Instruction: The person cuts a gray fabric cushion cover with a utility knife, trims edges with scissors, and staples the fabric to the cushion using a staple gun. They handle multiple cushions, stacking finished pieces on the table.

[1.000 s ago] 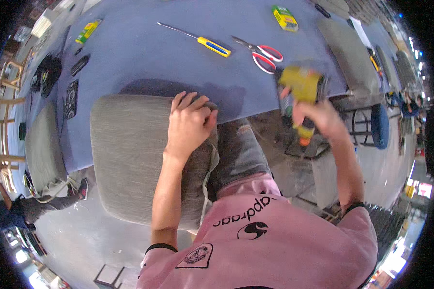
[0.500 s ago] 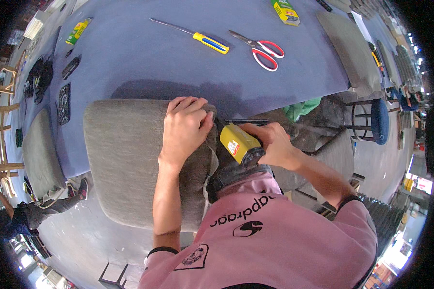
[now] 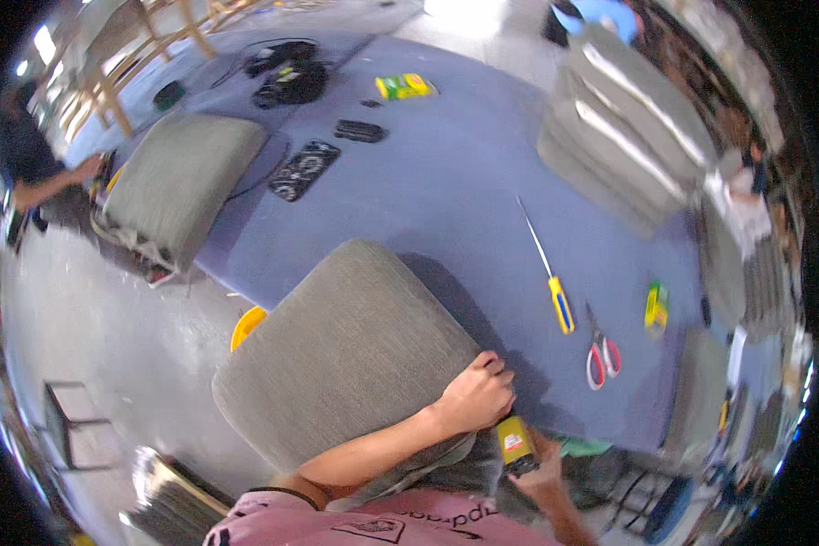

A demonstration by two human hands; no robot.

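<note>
A grey fabric-covered seat cushion (image 3: 346,355) stands in front of me, leaning over the near edge of the blue-covered table. My left hand (image 3: 478,396) is closed over its right corner, gripping the edge. In my right hand (image 3: 544,469) is a yellow and black staple gun (image 3: 514,443), close beside my left hand at that side of the cushion. Its nose is hidden, so I cannot tell whether it touches the fabric. Loose cloth hangs along the cushion's near lower edge.
On the blue table (image 3: 464,182) lie a screwdriver (image 3: 561,305), red-handled scissors (image 3: 601,355), a yellow-green packet (image 3: 405,86) and a small yellow-green box (image 3: 656,308). Stacked grey cushions (image 3: 619,136) stand at the far right. Far left, another person's hand (image 3: 86,168) is at a second cushion (image 3: 187,173).
My view has swung left, so the table items appear farther right and the other person's cushion shows more fully. Both hands remain at the cushion's edge, with the staple gun still held.
</note>
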